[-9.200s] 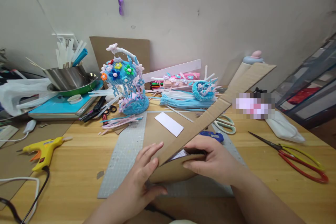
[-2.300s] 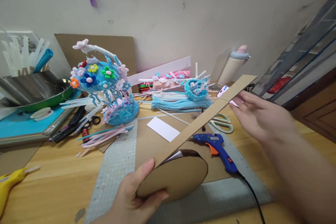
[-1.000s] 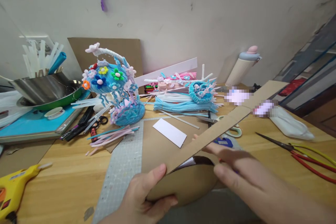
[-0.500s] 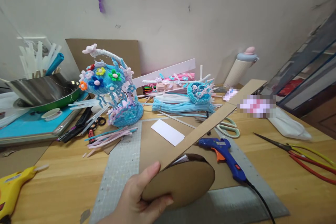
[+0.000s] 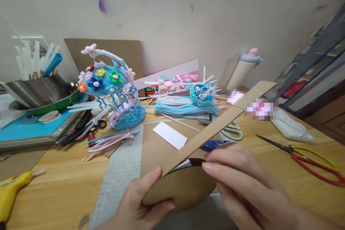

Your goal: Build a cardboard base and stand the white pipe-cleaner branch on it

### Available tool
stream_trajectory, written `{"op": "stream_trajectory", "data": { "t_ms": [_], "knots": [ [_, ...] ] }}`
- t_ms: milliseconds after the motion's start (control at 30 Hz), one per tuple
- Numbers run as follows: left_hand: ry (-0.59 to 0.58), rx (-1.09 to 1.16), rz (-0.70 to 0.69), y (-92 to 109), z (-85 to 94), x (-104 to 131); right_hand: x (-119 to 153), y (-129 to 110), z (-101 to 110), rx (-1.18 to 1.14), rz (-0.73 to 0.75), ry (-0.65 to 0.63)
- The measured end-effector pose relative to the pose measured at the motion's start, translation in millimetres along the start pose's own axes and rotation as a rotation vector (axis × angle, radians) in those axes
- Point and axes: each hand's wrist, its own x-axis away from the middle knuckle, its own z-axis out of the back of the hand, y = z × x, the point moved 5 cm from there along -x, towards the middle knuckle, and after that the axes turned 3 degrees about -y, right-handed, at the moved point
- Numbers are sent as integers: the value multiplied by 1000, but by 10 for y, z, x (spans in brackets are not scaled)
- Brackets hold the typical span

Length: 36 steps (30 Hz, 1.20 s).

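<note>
My left hand (image 5: 142,197) grips a round cardboard piece (image 5: 180,187) at its left edge, thumb above and fingers along its face. From that piece a long cardboard strip (image 5: 215,124) runs up to the right, with a gap between strip and disc where some white paper (image 5: 183,164) shows. My right hand (image 5: 239,179), slightly blurred, has its thumb and fingertips closed together at the disc's upper right rim. Behind the right hand, a blue glue gun (image 5: 211,145) is mostly hidden. A white paper rectangle (image 5: 169,135) lies on flat cardboard (image 5: 151,154) beyond the disc.
A grey cutting mat (image 5: 115,172) lies beneath. Left are a yellow glue gun (image 5: 13,190) and a blue pipe-cleaner flower ornament (image 5: 107,82). Pipe cleaners (image 5: 185,107) lie behind. Red-and-yellow-handled scissors (image 5: 304,156) and pale-handled scissors (image 5: 233,131) lie right.
My right hand has come in from the lower right to the disc's rim, covering most of the blue glue gun. My left hand keeps its hold on the disc.
</note>
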Motion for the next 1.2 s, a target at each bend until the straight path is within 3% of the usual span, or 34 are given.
{"op": "stream_trajectory", "data": {
  "t_ms": [33, 100, 200, 300, 567, 767, 1067, 1200],
  "knots": [
    [1, -25, -16, 7, 3, -5, -89, -18, -25, 51, 69, 41],
    [-2, -78, -66, 30, 7, -19, -157, 71, -167, 29, 33, -37],
    [-20, -138, -129, 58, 1, -41, -77, 193, -358, -97, -21, -143],
    [-18, -145, -125, 56, -5, -53, 11, 244, -422, -160, -59, -110],
    [-22, -96, -55, 31, -6, -9, 14, 281, -451, -232, -141, -131],
    [-21, -121, -67, 44, 23, -3, 15, 264, -441, -250, -88, -97],
    [29, -122, 65, -77, 26, 118, 2, 329, -492, -190, -217, -108],
    [24, -101, 94, -100, 21, 131, -18, 312, -489, -273, -138, -69]
  ]
}}
